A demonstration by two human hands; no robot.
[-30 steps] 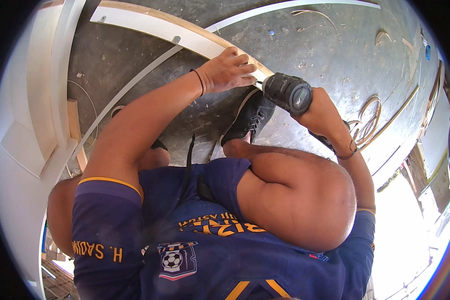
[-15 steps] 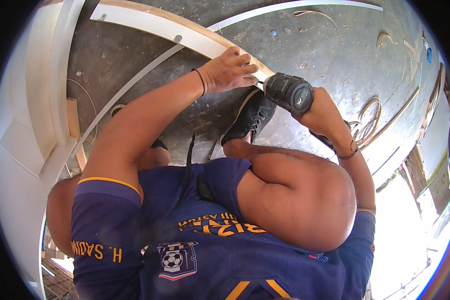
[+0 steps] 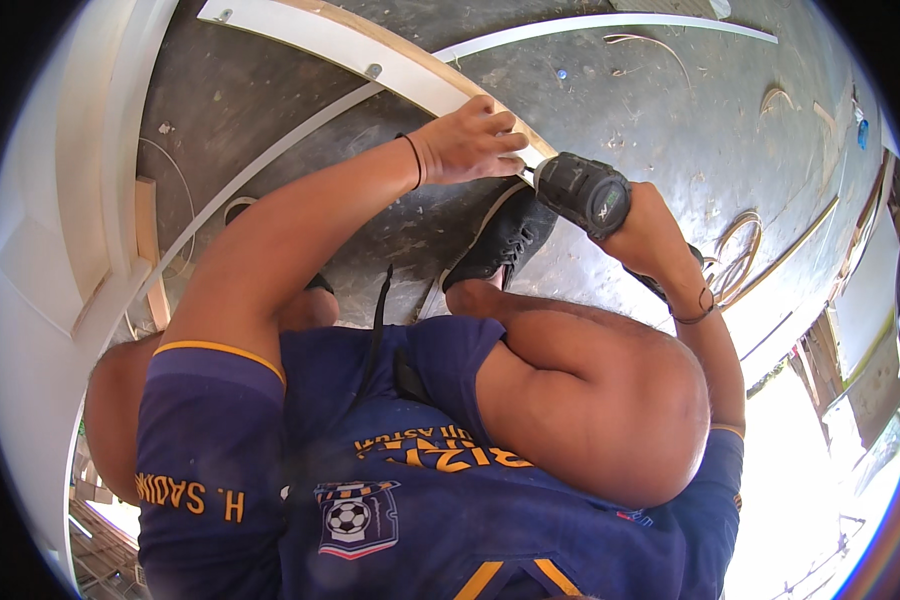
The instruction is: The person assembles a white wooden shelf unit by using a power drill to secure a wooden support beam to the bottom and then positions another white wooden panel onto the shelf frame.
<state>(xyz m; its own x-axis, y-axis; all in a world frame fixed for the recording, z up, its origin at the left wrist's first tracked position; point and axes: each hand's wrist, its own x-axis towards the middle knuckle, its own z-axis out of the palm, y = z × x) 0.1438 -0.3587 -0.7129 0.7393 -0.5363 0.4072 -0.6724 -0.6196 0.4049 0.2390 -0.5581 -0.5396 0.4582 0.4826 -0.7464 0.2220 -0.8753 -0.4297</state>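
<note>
A cordless drill (image 3: 582, 192) with a black body is gripped in my right hand (image 3: 645, 235). Its thin bit points left, at the near end of a long white board (image 3: 320, 38) with a bare wood edge. My left hand (image 3: 470, 140) is closed over that end, fingers curled at the wood edge and thumb close to the bit. Whether a small part sits between those fingertips is hidden. Along the board's white face is a small metal bracket (image 3: 373, 71), with another bracket (image 3: 223, 15) farther left. My black shoe (image 3: 510, 235) is just below the board's end.
On the grey floor, a long white strip (image 3: 610, 22) passes beneath the board. Coiled edging strips (image 3: 740, 255) lie at the right, beside a long thin strip (image 3: 785, 250). A white panel structure (image 3: 50, 220) stands at my left, with a wooden piece (image 3: 148, 230) by it.
The view has shifted slightly, so the board and floor items appear a little farther right. Both hands keep their hold, and the drill bit remains at the board's end.
</note>
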